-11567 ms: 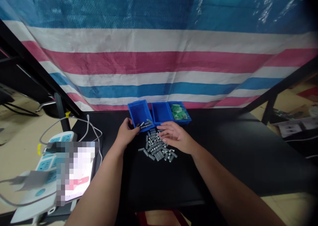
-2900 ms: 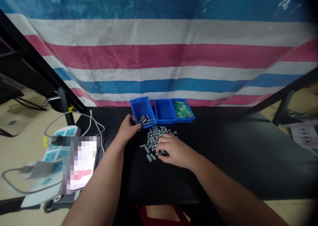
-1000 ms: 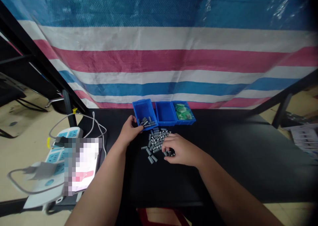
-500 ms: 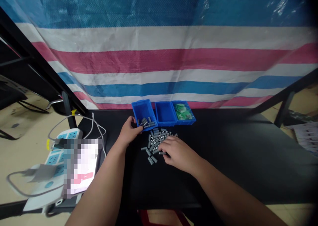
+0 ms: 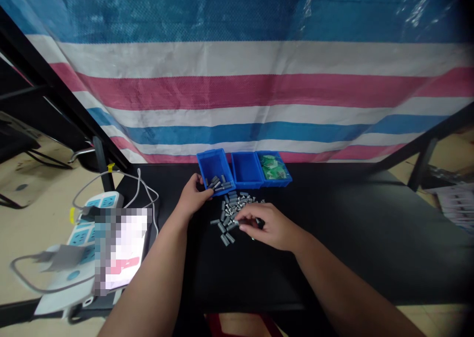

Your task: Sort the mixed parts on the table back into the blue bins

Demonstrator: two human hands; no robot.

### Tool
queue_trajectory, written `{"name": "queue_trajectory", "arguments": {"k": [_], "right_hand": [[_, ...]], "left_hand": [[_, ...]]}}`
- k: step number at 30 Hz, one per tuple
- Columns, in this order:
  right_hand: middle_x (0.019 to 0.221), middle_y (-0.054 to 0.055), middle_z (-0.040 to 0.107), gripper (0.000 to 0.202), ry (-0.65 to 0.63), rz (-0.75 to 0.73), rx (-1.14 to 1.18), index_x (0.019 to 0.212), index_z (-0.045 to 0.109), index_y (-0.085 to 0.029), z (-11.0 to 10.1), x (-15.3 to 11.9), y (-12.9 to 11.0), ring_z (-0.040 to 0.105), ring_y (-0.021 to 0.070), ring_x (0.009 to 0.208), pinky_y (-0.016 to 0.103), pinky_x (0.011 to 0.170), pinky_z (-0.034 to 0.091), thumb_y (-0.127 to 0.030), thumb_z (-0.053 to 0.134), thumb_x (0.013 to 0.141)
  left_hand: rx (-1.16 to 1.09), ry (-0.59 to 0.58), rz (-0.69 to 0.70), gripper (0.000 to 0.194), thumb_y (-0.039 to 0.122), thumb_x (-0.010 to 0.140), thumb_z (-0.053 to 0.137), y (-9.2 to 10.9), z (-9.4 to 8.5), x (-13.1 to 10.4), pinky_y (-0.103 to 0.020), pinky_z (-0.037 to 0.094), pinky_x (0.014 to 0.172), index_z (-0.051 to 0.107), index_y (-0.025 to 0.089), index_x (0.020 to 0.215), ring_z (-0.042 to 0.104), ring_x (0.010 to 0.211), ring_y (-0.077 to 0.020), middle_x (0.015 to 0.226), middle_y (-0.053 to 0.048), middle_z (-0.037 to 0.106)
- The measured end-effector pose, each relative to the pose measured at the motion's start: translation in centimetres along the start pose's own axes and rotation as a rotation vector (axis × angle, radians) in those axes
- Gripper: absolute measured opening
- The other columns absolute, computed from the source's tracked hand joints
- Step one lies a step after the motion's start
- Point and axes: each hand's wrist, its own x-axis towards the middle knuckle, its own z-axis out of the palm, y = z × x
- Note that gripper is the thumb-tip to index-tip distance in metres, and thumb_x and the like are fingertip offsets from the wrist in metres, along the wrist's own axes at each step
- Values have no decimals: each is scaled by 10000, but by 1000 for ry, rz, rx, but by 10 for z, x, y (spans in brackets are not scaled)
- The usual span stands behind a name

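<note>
My left hand (image 5: 193, 195) grips the front left corner of a blue plastic bin (image 5: 210, 160), thumb over the rim. Several grey cylindrical pieces (image 5: 218, 183) lie in that bin's front end. Just in front of it, a loose pile of grey cylinders (image 5: 221, 227) and small shiny metal screws (image 5: 230, 207) is spread on the black table. At the pile's right side my right hand (image 5: 272, 227) has its thumb and fingers curled into a pinch. Something small and shiny shows at its fingertips, too small to make out; part of the pile is hidden behind this hand.
A second blue bin (image 5: 246, 168) stands to the right, then a third blue bin (image 5: 277, 183) holding green packets (image 5: 273, 168). On the left are a power strip (image 5: 79, 236), cables and a blurred-out screen (image 5: 128, 248). A striped sheet (image 5: 237, 90) hangs behind the black table (image 5: 351, 228).
My right hand has shifted slightly, and its thumb and fingers now show from the side, lifted a little from the pile. My left hand and the bins stay put.
</note>
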Motion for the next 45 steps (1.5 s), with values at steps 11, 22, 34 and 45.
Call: {"name": "queue_trajectory", "arguments": {"k": [11,22,34,45], "right_hand": [[1116,73,723,392,161,207,485,1237,636,-242,15,12,25,715,184,942,366,839,618,-326,761,874],[1115,78,687,266,151,220,349,1123,643,-218,14,7,26,673,166,898,308,755,601,-310,741,893],[832,22,669,121,177,118,-300,900,691,-220,-10,6,24,607,183,804,336,750,500,-121,648,848],[1012,45,667,153,87,58,-374,1016,689,-226,-5,7,22,579,221,1000,385,910,488,-141,678,890]], "left_hand": [[-6,-7,6,422,222,616,771,0,0,0,-280,568,568,407,232,827,538,621,-115,717,67,513],[-4,4,-1,409,214,607,777,0,-1,-1,-271,557,571,427,227,818,540,618,-114,718,66,516],[10,-17,13,397,218,639,759,-2,-2,0,-274,554,576,415,232,835,555,620,-121,725,60,540],[185,82,130,415,347,695,818,-1,3,-4,-235,426,596,435,224,798,492,632,-117,700,57,511]]}}
